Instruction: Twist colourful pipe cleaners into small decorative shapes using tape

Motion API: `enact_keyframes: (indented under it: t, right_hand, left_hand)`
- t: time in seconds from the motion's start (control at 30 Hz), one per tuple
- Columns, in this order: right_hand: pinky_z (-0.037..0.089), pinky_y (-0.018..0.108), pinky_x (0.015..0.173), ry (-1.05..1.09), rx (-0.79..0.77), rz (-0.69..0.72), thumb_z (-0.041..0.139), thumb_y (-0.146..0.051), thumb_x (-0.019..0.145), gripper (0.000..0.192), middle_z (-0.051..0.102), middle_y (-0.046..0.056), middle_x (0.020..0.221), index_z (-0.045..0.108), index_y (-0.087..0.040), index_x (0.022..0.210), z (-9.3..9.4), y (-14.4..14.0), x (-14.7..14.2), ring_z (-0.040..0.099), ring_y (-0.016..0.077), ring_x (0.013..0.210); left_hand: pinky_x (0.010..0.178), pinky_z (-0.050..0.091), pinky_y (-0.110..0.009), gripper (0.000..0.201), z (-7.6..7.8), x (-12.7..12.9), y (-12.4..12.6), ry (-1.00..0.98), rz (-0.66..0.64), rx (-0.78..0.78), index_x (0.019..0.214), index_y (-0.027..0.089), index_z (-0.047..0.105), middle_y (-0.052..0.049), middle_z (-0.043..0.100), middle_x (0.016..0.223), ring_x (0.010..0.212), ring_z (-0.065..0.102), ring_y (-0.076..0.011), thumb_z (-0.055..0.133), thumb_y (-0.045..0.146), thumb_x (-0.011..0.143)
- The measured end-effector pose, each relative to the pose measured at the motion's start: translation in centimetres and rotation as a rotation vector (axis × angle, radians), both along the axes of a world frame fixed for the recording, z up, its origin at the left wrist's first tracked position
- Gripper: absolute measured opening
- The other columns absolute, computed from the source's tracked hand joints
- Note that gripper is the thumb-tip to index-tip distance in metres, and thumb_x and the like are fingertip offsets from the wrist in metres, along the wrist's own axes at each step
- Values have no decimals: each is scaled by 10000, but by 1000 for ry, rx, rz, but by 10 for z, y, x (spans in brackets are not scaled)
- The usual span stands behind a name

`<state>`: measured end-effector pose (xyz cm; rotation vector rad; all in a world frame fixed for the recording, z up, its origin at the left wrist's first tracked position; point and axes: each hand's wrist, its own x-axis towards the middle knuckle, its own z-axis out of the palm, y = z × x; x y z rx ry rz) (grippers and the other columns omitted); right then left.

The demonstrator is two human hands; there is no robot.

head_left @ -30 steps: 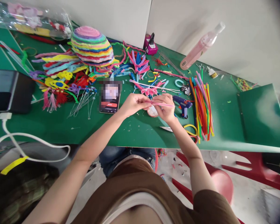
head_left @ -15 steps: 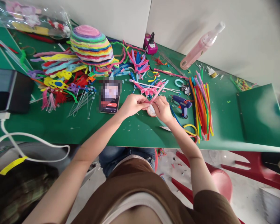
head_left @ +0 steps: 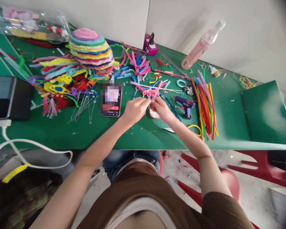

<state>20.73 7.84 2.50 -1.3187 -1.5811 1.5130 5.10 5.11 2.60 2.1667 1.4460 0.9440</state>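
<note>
Over the green table (head_left: 133, 136), both my hands are closed and meet at the fingertips on a pink pipe cleaner (head_left: 159, 88), whose upper end sticks up between them. My left hand (head_left: 137, 109) pinches it from the left, and my right hand (head_left: 162, 109) pinches it from the right. The fingers cover its lower part. Just below the fingertips lies a small round whitish piece (head_left: 154, 114), partly hidden by my right hand. Pink curled pipe cleaner pieces (head_left: 148, 93) lie just beyond the hands.
Right of my hands are a blue glue gun (head_left: 186, 105), yellow-handled scissors (head_left: 194, 128) and a bundle of pipe cleaners (head_left: 206, 108). A phone (head_left: 111, 100) lies to the left. Behind stand a striped ball-like piece (head_left: 91, 49) and a pink bottle (head_left: 202, 46).
My fingertips have drawn together and the pink pipe cleaner stands more upright, where it slanted to the right before. My left hand has turned with its back upward. The view shifted slightly.
</note>
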Motion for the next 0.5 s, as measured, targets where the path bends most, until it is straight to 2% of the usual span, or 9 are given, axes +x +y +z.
enact_keyframes:
  t: [0.07,0.13,0.2,0.3,0.37,0.5]
  right_hand:
    - [303,215,490,134,-245,-50,610,-460,839,328,404,-84,579,412,-222,732,4,3,1,387,58,498]
    - [301,206,486,174,-330,-89,692,-442,777,336,456,-76,587,462,-204,722,8,4,5,423,49,505]
    - [314,203,496,145,-254,-125,716,-439,759,339,505,-66,581,494,-192,694,10,5,10,456,47,521]
    - [341,210,524,86,-96,-147,694,-426,788,323,536,-64,538,512,-187,670,9,5,15,460,47,514]
    - [352,217,533,60,-47,-145,677,-405,809,300,544,-67,521,519,-186,680,8,4,16,452,48,497]
    - [388,221,544,66,-40,-115,680,-414,812,296,564,-64,532,537,-184,694,12,3,15,480,53,497]
  left_hand:
    - [799,504,-330,298,-2,0,1,-35,-14,-9,933,164,724,-132,753,919,908,694,-233,445,267,951]
    - [811,527,-323,284,-4,-3,5,-195,-24,-114,974,168,723,-110,757,937,870,703,-213,513,356,934]
    - [785,557,-302,368,-7,-5,10,-423,-56,-308,1022,160,710,-93,759,933,825,715,-194,575,478,894]
    - [710,581,-277,562,-12,-8,16,-656,-97,-574,1035,132,691,-111,757,929,805,733,-196,538,643,860]
    - [668,580,-260,593,-13,-8,18,-701,-101,-642,1010,130,690,-116,756,933,793,738,-193,544,678,835]
    - [632,574,-239,489,-12,-5,17,-709,-117,-668,944,133,695,-103,761,869,743,735,-176,691,589,769]
